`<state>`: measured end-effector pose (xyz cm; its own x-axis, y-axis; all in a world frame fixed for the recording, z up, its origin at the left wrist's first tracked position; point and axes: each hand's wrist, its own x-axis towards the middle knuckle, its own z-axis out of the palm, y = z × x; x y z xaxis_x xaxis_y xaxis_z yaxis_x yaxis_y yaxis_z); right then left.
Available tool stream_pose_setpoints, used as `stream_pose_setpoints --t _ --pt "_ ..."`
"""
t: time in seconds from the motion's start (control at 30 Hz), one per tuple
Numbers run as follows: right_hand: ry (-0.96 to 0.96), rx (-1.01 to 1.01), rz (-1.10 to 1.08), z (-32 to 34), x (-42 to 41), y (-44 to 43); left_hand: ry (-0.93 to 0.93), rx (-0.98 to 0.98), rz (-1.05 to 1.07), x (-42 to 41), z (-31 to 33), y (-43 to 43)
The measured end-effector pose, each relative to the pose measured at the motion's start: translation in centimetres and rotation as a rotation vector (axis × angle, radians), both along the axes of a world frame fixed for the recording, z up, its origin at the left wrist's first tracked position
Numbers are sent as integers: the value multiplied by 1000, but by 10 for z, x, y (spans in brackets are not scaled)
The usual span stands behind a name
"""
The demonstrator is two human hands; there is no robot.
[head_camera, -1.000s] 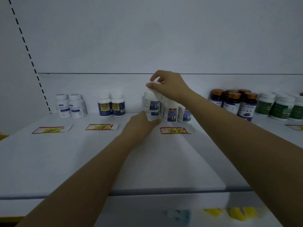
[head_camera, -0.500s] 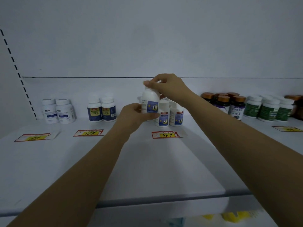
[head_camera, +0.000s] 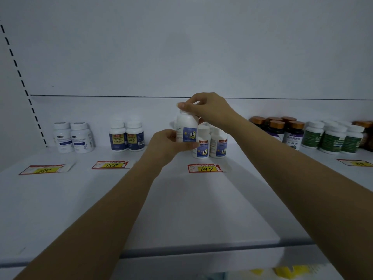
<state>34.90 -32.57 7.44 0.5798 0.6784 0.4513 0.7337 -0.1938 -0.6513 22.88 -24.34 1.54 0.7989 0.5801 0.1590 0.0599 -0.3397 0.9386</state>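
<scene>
White plastic in both grips. Left hand (head_camera: 167,146): grip wrapped round the lower body of a bottle (head_camera: 186,126), thumb under the label. Right hand (head_camera: 210,110): grip pinching the very top with the fingertips. Bottle upright, lifted clear of the shelf (head_camera: 181,209), just in front of its matching bottles (head_camera: 210,145).

Looks like a check or tidying of stock. Hold the body firmly with the left, let the right merely steady or turn, and face the label forward. Set down flat, close beside the matching ones, behind the price tag (head_camera: 204,168) marked 147, without knocking the neighbours.

Pale wall (head_camera: 181,47) behind, with a slotted upright (head_camera: 20,77) at far left. Broad, dim white shelf. Along the back: green-labelled bottles (head_camera: 333,138) and brown-capped bottles (head_camera: 282,130) to the right, a blue-labelled pair (head_camera: 126,136) and a white pair (head_camera: 73,137) to the left, other price tags (head_camera: 110,164) in front.
</scene>
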Motion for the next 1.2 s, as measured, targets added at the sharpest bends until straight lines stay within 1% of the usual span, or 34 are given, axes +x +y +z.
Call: stream_pose_setpoints --t 0.1,0.23,0.33,0.43,0.5,0.6,0.73,0.83,1.03,1.2 --pt "-7 -15 14 1 -1 0 -11 50 22 1 0 1" --pt "37 -32 62 4 -3 -2 -44 147 95 4 -3 5" --pt "-51 -116 51 9 -7 -1 -56 250 149 6 -8 6" --pt "-141 -174 38 14 -9 2 -35 325 156 7 -12 6" --pt "-193 -212 27 15 -10 3 22 371 140 4 -12 5" --pt "-236 -227 2 12 -8 5 171 502 129 -2 -12 5" --pt "-235 -231 -24 7 -7 4 351 641 137 -7 -13 8" --pt "-244 -251 -41 5 -6 2 452 739 133 -9 -16 7" --pt "-231 -276 -49 3 -8 -2 587 955 185 -9 -26 1" --pt "-241 -306 -47 6 -10 -4 636 1007 207 -10 -27 1"
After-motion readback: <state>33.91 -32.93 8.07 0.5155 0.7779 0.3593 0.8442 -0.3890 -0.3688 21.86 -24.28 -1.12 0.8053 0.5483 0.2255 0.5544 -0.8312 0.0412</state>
